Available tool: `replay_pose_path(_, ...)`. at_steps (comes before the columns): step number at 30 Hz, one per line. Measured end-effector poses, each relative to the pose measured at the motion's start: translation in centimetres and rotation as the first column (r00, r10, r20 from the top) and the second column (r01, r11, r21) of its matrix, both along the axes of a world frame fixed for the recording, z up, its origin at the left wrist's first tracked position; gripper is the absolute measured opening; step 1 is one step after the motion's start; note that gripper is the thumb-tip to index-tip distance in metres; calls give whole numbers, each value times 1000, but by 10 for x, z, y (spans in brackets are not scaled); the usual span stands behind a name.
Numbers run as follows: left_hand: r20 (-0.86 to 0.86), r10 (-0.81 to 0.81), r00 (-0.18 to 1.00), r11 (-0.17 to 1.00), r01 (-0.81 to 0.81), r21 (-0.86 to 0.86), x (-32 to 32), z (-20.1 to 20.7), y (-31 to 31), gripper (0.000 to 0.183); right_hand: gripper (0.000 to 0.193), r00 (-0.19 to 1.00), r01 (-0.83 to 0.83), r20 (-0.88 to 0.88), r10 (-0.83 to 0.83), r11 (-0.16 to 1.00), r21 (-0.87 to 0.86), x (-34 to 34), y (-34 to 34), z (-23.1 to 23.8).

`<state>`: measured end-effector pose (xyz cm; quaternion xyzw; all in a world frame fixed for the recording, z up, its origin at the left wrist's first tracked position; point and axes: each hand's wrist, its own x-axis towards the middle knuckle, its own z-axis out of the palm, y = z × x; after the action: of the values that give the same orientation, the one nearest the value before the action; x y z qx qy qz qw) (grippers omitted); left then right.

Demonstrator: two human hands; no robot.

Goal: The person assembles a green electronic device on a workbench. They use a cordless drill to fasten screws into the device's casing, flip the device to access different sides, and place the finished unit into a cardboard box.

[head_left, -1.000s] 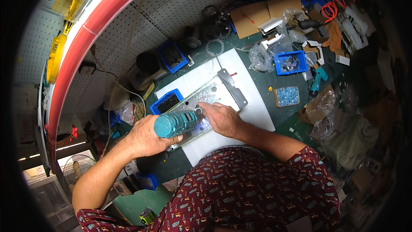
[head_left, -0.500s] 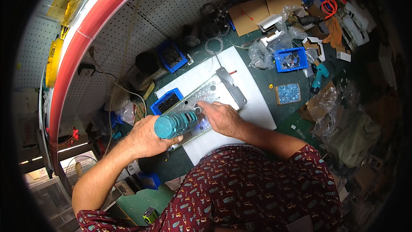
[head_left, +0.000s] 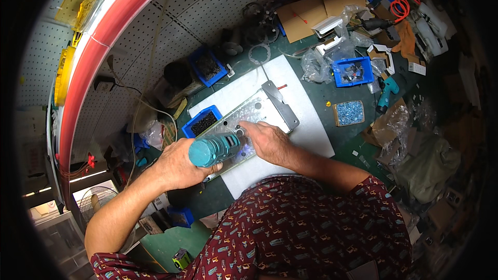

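My left hand is wrapped round a teal cordless screwdriver, seen mostly from its back end. The tool's nose points down at a clear or shiny flat panel with round holes. My right hand rests on the panel, index finger and thumb drawn together beside the nose; whatever they pinch is too small to make out. Across the panel's far right end lies a grey metal bracket. Beneath everything is a white foam sheet. Just left of the panel stands a blue bin of small black parts.
Farther back is another blue bin. To the right are a blue tray of small parts, a cardboard box of blue pieces, a second teal power tool and plastic bags. A red tube light arches at left.
Almost nothing differs. The screwdriver's back end has shifted very slightly to the right; both hands stay where they were on the tool and panel.
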<state>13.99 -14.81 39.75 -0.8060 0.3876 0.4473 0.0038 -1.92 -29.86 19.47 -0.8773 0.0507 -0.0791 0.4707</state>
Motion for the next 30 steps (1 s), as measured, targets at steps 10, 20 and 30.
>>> replay_pose_path(10,-12,44,999,995,-45,-84,-4,-11,8,37,49,1000,-7,-21,8,1000,26,2,-2,4)
replay_pose_path(20,-135,143,980,948,-175,-265,-11,-6,29,39,26,998,37,57,-39,998,51,-1,2,4)
replay_pose_path(30,-219,275,936,878,-337,-339,1,-23,37,41,12,996,8,94,-2,998,-60,1,2,1)
